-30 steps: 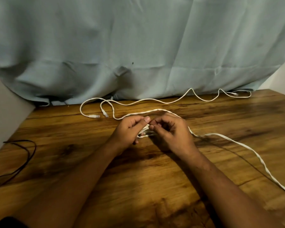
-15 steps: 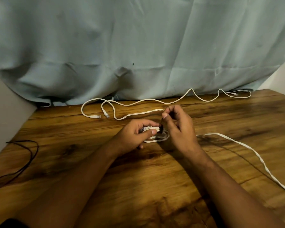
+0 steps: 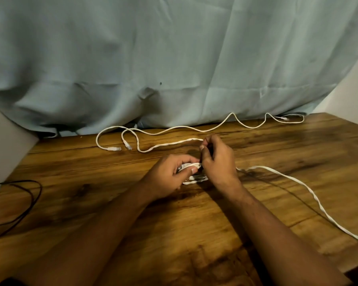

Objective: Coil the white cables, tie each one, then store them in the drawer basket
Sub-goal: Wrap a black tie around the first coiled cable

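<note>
The small coil (image 3: pixel 195 178) of the flat white cable (image 3: pixel 310 191) sits on the wooden table (image 3: pixel 194 240) under the left hand (image 3: pixel 170 174), whose curled fingers and thumb clamp its turns. A second ago both hands met over it; now the right hand (image 3: pixel 219 162) has lifted toward the back, fingertips pinched where the loose strand ends, with something dark between them that I cannot identify. Coiling looks unfinished: long tails trail both ways, and a second white cable (image 3: pixel 184 127) lies untouched by the curtain (image 3: pixel 174 58).
</note>
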Demonstrator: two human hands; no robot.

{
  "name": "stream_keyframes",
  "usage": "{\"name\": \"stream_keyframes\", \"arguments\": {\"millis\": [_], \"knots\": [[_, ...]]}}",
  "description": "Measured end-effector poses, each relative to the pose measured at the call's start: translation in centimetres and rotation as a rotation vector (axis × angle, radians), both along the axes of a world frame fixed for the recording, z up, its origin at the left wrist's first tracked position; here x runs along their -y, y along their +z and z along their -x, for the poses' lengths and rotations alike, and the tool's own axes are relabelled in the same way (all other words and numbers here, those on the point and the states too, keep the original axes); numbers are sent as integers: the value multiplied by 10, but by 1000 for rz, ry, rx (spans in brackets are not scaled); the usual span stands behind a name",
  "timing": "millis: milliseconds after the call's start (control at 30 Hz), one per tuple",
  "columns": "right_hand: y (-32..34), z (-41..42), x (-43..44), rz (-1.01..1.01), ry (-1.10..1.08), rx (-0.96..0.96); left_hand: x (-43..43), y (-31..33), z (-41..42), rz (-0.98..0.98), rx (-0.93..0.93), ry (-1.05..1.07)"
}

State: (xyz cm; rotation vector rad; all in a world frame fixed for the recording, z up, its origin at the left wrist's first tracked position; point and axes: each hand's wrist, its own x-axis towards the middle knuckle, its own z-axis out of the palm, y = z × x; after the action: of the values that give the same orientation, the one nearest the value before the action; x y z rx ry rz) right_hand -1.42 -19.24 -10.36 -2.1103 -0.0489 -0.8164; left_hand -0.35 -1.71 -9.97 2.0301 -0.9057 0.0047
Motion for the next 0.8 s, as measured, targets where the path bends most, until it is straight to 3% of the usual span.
{"name": "stream_keyframes", "arguments": {"millis": [167, 333, 467, 600, 800], "knots": [[-3, 6, 12, -395, 345, -107, -6, -4, -2, 270, -248, 7], [-7, 15, 16, -429, 553, -296, -15, -6, -12, 506, -423, 115], [-6, 15, 17, -453, 600, -308, -17, -8, -13, 436, -309, 221], [-5, 14, 15, -376, 441, -215, -21, -10, -15, 183, -62, 252], [-9, 18, 19, -228, 298, -92, -13, -4, -9, 232, -91, 212]]}}
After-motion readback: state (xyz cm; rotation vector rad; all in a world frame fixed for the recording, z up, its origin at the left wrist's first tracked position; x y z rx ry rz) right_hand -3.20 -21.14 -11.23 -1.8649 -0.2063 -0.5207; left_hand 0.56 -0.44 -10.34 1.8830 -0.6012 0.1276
